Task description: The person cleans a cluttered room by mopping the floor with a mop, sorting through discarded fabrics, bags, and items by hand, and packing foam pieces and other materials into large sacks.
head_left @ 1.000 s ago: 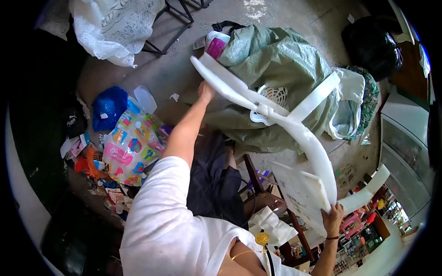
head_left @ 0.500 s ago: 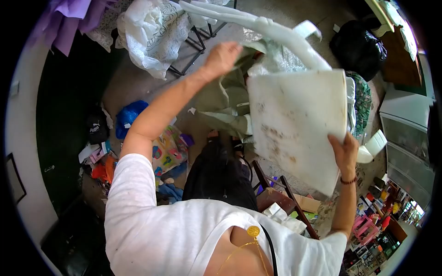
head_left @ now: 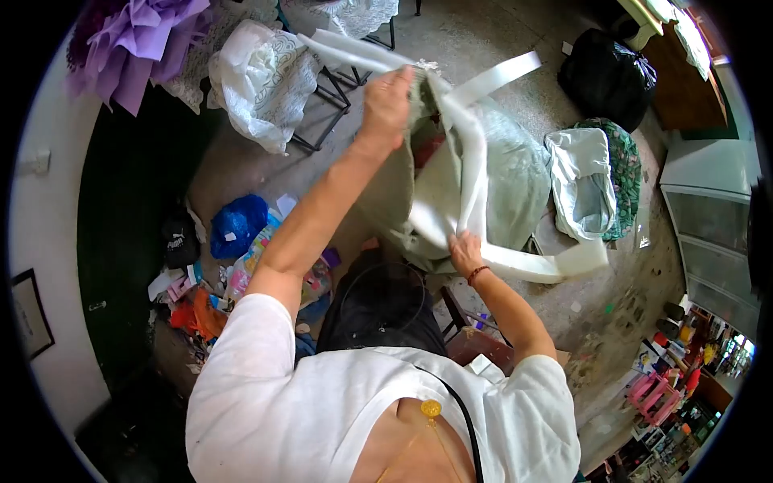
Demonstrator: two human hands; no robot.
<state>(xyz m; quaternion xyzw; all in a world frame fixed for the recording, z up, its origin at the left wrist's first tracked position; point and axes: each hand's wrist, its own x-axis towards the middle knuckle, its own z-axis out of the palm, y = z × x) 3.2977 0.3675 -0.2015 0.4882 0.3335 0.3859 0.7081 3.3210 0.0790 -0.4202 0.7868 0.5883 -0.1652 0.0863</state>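
Note:
A large olive-green sack (head_left: 394, 181) stands in front of me with its mouth open. My left hand (head_left: 386, 109) is closed on its rim at the far left side. Long white foam-like strips (head_left: 473, 173) lie in and across the sack's mouth, and one bent end (head_left: 551, 262) sticks out to the right. My right hand (head_left: 466, 254) is closed at the near side of the mouth on the white foam, though its fingertips are partly hidden. Something red (head_left: 428, 151) shows inside the sack.
A white fabric-like bin (head_left: 581, 181) and a black garbage bag (head_left: 608, 80) are on the right. Lace-covered stools (head_left: 266, 76) stand at the upper left. A blue plastic bag (head_left: 239, 225) and loose clutter lie left of my legs. A dark wooden chair (head_left: 475, 344) is close by my right.
The flat stained white panel in my right hand is no longer seen face-on. My right hand has moved left to the sack's mouth, while my left hand stays near the rim.

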